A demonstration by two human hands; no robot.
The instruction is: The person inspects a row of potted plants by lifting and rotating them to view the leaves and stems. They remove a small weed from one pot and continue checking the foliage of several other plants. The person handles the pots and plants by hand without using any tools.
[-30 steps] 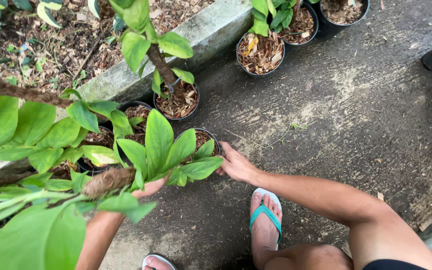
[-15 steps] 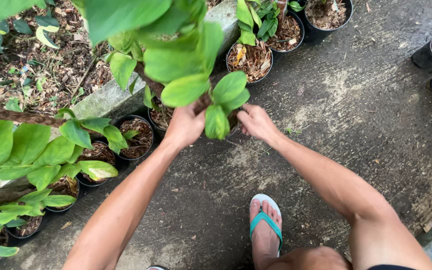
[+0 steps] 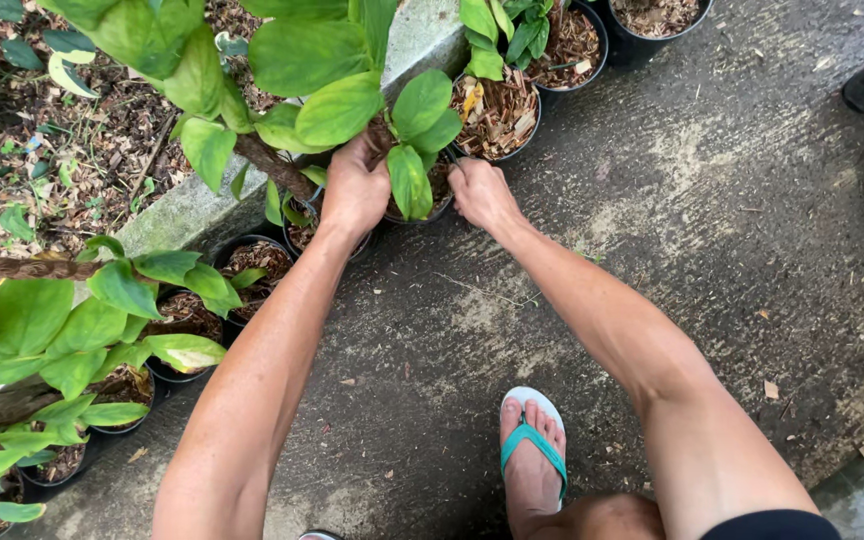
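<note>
So we've got both hands on the black pot point(image 3: 414, 205) with the leafy plant point(image 3: 332, 90), set at the far end of the pot row by the concrete curb point(image 3: 192, 205). Left hand point(image 3: 355, 188) has its grip closed around the stem base, right hand point(image 3: 482, 195) clamps the pot's right rim. The stem leans up and to the far left, leaves fanning toward us. Compared with half a second back, the pot sits lower and the hands are closer together.
</note>
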